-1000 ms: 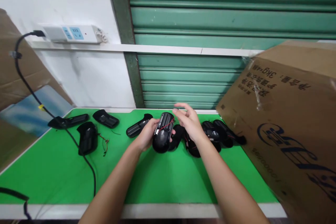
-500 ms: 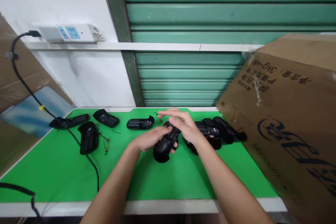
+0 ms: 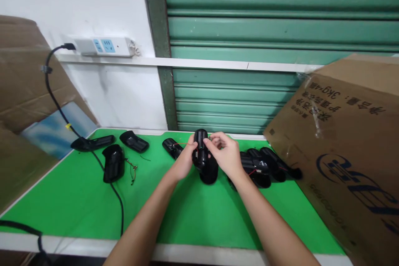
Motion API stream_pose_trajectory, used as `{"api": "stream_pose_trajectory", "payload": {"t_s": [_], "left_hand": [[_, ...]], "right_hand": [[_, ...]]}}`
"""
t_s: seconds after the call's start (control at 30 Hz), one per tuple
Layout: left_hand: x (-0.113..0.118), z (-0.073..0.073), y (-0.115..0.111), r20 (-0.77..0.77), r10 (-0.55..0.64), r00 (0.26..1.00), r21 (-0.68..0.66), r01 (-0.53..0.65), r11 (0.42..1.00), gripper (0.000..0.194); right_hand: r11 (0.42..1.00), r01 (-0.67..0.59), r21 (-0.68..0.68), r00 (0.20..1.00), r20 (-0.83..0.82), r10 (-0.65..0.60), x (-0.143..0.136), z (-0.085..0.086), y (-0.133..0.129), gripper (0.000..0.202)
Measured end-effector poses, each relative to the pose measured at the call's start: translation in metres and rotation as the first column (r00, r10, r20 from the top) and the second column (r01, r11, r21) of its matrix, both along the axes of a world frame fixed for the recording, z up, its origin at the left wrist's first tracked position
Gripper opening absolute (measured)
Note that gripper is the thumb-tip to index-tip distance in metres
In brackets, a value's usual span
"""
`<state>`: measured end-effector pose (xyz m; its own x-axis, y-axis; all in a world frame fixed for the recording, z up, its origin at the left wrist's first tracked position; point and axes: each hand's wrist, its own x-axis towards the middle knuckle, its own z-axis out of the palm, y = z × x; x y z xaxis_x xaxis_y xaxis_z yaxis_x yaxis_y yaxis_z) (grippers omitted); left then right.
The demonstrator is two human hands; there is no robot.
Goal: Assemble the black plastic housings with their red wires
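Both of my hands hold a black plastic housing point(image 3: 201, 149) upright above the green table point(image 3: 183, 220). My left hand point(image 3: 185, 160) grips its left side, with the thumb near a thin red wire. On the right side, my right hand point(image 3: 226, 151) presses its thumb to the housing, fingers curled behind it. The housing's darker, rounded lower part points toward me. Just left of my left hand lies another black shell point(image 3: 172, 148), and the red wire stretches over toward it. Several black shells point(image 3: 255, 164) are grouped to the right of my right hand.
Black shells point(image 3: 114, 163) and a small wire bundle point(image 3: 134, 169) lie at the left. A black cable point(image 3: 102, 166) crosses the table there from a power strip point(image 3: 102, 46). A large cardboard box point(image 3: 336, 133) stands at the right; a green shutter is behind.
The held housing has been turned and raised, its inner side and red wire now showing. My right hand has moved from over its top to its right side. The view has shifted slightly.
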<state>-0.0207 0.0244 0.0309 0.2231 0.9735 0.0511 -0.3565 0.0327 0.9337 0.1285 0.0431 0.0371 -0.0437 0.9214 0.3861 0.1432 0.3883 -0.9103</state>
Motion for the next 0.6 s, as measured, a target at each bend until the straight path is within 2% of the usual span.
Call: {"api": "stream_pose_trajectory", "payload": {"t_s": [0.07, 0.13, 0.27, 0.37, 0.5, 0.6], "left_hand": [[0.000, -0.004, 0.002, -0.017, 0.015, 1.000, 0.033, -0.014, 0.999, 0.049], [0.000, -0.009, 0.003, -0.039, 0.020, 0.999, 0.082, -0.017, 0.997, 0.045], [-0.002, -0.018, 0.007, -0.095, 0.035, 0.995, 0.169, -0.018, 0.985, 0.042], [-0.002, -0.020, 0.008, -0.140, 0.049, 0.989, 0.173, -0.024, 0.985, 0.046], [-0.001, -0.013, 0.002, -0.219, 0.070, 0.973, 0.182, -0.030, 0.983, 0.051], [-0.002, -0.003, -0.006, -0.327, 0.191, 0.926, 0.290, -0.094, 0.952, 0.051]], "right_hand": [[0.981, 0.093, 0.173, 0.985, 0.128, -0.116, 0.001, 0.001, -0.002, 0.021], [0.946, 0.090, 0.313, 0.957, 0.237, -0.170, 0.001, 0.003, -0.005, 0.021], [0.920, 0.040, 0.391, 0.944, 0.287, -0.163, 0.000, 0.007, -0.012, 0.026], [0.932, 0.083, 0.353, 0.962, 0.217, -0.167, -0.004, 0.008, -0.014, 0.021], [0.977, 0.117, 0.179, 0.990, 0.061, -0.130, -0.007, 0.009, -0.014, 0.013], [0.993, 0.082, 0.085, 0.996, -0.033, -0.079, -0.008, 0.009, -0.012, 0.015]]}}
